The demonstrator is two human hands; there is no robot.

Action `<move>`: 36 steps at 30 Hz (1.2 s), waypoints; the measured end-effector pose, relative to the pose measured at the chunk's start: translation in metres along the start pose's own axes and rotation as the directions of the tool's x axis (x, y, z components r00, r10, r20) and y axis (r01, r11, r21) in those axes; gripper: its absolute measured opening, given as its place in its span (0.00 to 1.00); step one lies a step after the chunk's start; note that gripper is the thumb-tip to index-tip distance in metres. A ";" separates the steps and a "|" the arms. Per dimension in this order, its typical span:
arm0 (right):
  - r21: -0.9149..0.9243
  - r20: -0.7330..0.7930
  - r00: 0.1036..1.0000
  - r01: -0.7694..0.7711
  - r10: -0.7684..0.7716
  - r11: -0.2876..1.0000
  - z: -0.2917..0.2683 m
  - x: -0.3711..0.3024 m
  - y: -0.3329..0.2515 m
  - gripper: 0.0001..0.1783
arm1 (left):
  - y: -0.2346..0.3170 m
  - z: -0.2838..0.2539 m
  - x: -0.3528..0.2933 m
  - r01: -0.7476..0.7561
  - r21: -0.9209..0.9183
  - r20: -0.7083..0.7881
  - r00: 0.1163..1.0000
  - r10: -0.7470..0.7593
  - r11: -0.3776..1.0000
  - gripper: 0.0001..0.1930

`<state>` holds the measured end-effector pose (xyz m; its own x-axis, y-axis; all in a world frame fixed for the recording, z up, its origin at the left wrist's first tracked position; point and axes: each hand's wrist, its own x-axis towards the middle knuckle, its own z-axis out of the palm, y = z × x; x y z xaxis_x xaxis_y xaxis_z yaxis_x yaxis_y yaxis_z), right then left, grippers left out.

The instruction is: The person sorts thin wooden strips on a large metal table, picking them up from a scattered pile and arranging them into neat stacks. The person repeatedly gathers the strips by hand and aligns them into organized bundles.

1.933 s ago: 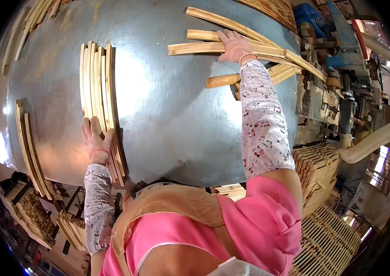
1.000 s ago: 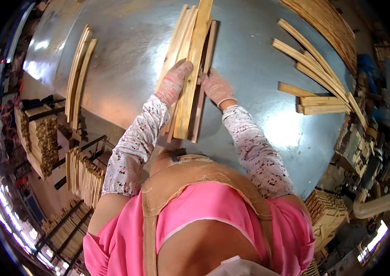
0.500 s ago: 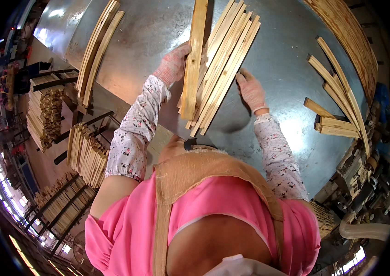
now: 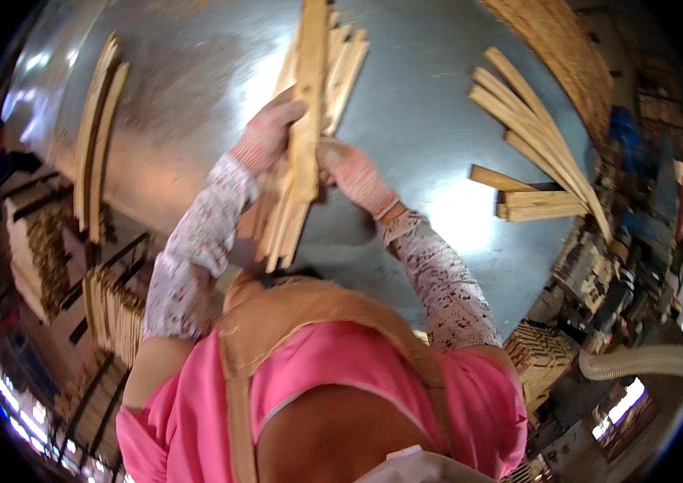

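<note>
My left hand (image 4: 269, 133), in a pinkish knit glove, is closed on the left edge of a long wooden strip (image 4: 309, 105). The strip is held above a bundle of thinner wooden strips (image 4: 341, 76) that lies on the metal table (image 4: 406, 105). On the strip's other side, my gloved right hand (image 4: 353, 171) has its fingers curled at the strip's right edge. Its fingertips are partly behind the wood, so a grip there is not plain. The held strip covers the middle of the bundle.
Two or three curved-looking strips (image 4: 93, 145) lie at the table's left. More long strips (image 4: 535, 129) and short pieces (image 4: 547, 205) are at the right. Stacked wood (image 4: 43, 258) stands on racks beyond the left edge. A ribbed hose (image 4: 639, 362) runs at the lower right.
My right hand has moved left from beside the bundle to the held strip's right edge. The whole view has shifted, so table items appear further left.
</note>
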<state>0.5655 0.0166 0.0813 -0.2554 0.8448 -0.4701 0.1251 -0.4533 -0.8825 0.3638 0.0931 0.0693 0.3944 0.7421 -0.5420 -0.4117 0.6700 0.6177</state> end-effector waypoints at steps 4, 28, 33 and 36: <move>-0.718 -0.430 0.684 0.137 -0.590 0.682 -0.215 0.031 -0.014 0.28 | 0.003 -0.004 -0.026 0.020 0.068 -0.080 0.997 -0.015 0.997 0.29; -0.820 0.087 0.893 -0.186 -0.441 -0.541 -0.202 -0.121 0.183 0.24 | -0.176 -0.490 -0.570 0.787 -0.234 -0.914 -0.379 0.147 0.571 0.11; -0.944 -0.328 0.943 -0.329 -0.054 -0.014 -0.048 -0.159 0.187 0.31 | -0.191 -0.583 -0.615 0.754 -0.362 -0.910 -0.414 -0.032 0.548 0.15; -0.853 -0.432 0.898 -0.436 0.082 0.285 0.005 -0.167 0.167 0.35 | -0.225 -0.636 -0.634 0.789 -0.358 -0.925 -0.374 -0.071 0.499 0.16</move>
<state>0.6246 -0.2017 0.0125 0.1949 0.8442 -0.4994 0.9652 -0.2555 -0.0552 -0.3160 -0.5145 -0.0885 -0.8778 -0.3062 -0.3683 -0.1880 0.9275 -0.3231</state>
